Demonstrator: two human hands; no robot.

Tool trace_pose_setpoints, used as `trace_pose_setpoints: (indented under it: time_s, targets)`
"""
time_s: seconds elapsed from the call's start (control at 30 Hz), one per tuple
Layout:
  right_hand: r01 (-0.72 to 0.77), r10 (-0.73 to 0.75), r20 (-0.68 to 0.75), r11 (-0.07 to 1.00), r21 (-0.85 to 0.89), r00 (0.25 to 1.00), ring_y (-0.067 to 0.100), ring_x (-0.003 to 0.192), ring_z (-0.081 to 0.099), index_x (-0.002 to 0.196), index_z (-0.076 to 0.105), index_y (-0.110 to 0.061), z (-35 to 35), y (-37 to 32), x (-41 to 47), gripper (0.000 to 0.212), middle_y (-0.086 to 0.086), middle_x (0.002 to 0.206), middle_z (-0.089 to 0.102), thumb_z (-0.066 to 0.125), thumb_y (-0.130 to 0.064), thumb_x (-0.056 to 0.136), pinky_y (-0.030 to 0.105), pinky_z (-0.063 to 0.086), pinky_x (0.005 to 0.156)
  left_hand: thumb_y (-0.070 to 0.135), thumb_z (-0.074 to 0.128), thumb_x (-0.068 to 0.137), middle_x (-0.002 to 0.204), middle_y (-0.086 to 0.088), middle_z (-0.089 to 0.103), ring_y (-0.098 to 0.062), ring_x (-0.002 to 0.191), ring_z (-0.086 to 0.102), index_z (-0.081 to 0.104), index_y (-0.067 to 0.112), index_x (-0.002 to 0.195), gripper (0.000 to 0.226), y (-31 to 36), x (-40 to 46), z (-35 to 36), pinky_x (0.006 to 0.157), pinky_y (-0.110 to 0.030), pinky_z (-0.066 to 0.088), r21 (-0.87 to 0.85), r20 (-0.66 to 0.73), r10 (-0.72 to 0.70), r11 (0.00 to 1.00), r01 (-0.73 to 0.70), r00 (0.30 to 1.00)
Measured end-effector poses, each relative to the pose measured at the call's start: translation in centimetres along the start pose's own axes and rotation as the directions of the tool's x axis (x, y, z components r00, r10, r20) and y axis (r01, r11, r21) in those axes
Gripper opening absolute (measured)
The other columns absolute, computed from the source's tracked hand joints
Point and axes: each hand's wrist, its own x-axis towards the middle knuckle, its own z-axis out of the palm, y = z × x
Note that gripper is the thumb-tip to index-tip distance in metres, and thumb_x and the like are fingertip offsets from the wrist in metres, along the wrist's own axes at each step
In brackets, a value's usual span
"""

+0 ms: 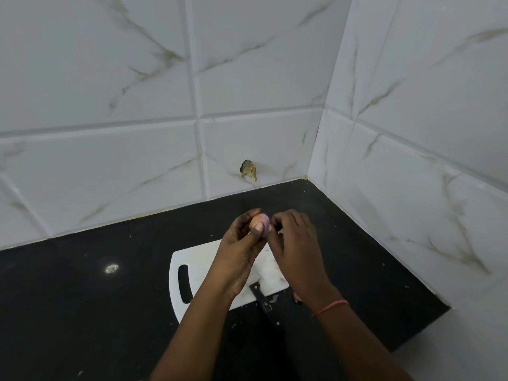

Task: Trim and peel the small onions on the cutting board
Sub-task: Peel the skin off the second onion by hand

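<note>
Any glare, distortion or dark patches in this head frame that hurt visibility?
Head view: wide-angle bend in the tile lines; one small glare spot on the black countertop; dim, even light; the dark-handled knife blends into the counter; the small pinkish onion between left hand and right hand is readable.

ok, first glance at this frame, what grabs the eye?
The two hands raised above the white plastic cutting board: the left hand holds a small pinkish-purple onion while the right hand picks at its side. Next, the black-handled knife lying across the board's near edge on the black stone counter. Then the chipped hole in the white marble-look wall tile behind.
</note>
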Motion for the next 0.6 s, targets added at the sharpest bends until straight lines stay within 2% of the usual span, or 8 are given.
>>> trace_pose_setpoints:
  time_s: [0.13,0.27,0.37,0.43,0.53,0.6]
  targets:
    - [-0.059,0.058,0.028,0.997,0.049,0.998,0.01,0.086,0.051,0.095,0.057,-0.018,0.0,0.4,0.0,0.039,-0.004,0.092,0.057,0.036,-0.05,0.092,0.029,0.045,0.079,0.007,0.052,0.097,0.124,-0.014,0.068,-0.023,0.111,0.068,0.062,0.008,0.125,0.03,0.2,0.0,-0.3,0.091,-0.031,0.057,-0.024,0.067,-0.043,0.999,0.045,0.997]
    - [-0.113,0.111,0.021,0.982,0.148,0.994,0.011,0.087,0.051,0.098,0.056,-0.018,-0.2,0.4,-0.2,0.031,-0.006,0.093,0.056,0.04,-0.043,0.091,0.034,0.048,0.08,0.013,0.042,0.103,0.126,-0.014,0.067,-0.026,0.113,0.067,0.062,0.009,0.129,0.033,0.4,0.1,-0.4,0.095,-0.035,0.056,0.021,0.098,-0.092,0.996,0.091,0.991]
    - [-0.223,0.216,0.057,0.929,0.296,0.975,0.013,0.088,0.056,0.1,0.056,-0.02,-0.2,0.0,-0.3,0.016,-0.007,0.093,0.059,0.049,-0.033,0.095,0.041,0.052,0.08,0.023,0.039,0.105,0.115,-0.011,0.071,-0.019,0.09,0.067,0.066,0.013,0.125,0.035,0.4,-0.1,-0.2,0.08,-0.033,0.052,0.047,0.075,-0.121,0.992,0.117,0.99]
    - [-0.288,0.284,0.072,0.866,0.409,0.956,0.013,0.089,0.061,0.102,0.057,-0.021,-0.3,-0.2,-0.3,0.014,-0.005,0.093,0.062,0.049,-0.032,0.099,0.043,0.054,0.08,0.028,0.038,0.105,0.105,-0.01,0.072,-0.017,0.082,0.063,0.065,0.012,0.125,0.037,0.3,-0.1,0.0,0.074,-0.031,0.047,0.019,0.06,-0.123,0.992,0.123,0.991]
    - [-0.29,0.277,0.096,0.845,0.449,0.956,0.009,0.095,0.062,0.104,0.06,-0.03,-0.5,-0.7,-0.5,0.031,-0.013,0.097,0.064,0.049,-0.056,0.092,0.037,0.055,0.082,0.029,0.043,0.103,0.109,-0.012,0.071,-0.02,0.091,0.067,0.063,0.008,0.126,0.037,0.3,0.0,0.0,0.078,-0.031,0.053,-0.021,0.032,-0.101,0.995,0.101,0.994]
    - [-0.24,0.227,0.08,0.875,0.421,0.971,0.007,0.097,0.06,0.103,0.061,-0.034,-0.4,-1.1,-0.7,0.024,-0.018,0.099,0.063,0.061,-0.052,0.088,0.025,0.053,0.081,0.026,0.046,0.101,0.118,-0.015,0.07,-0.025,0.106,0.069,0.062,0.007,0.126,0.035,0.4,0.1,0.0,0.086,-0.029,0.058,-0.051,0.027,-0.093,0.994,0.094,0.995]
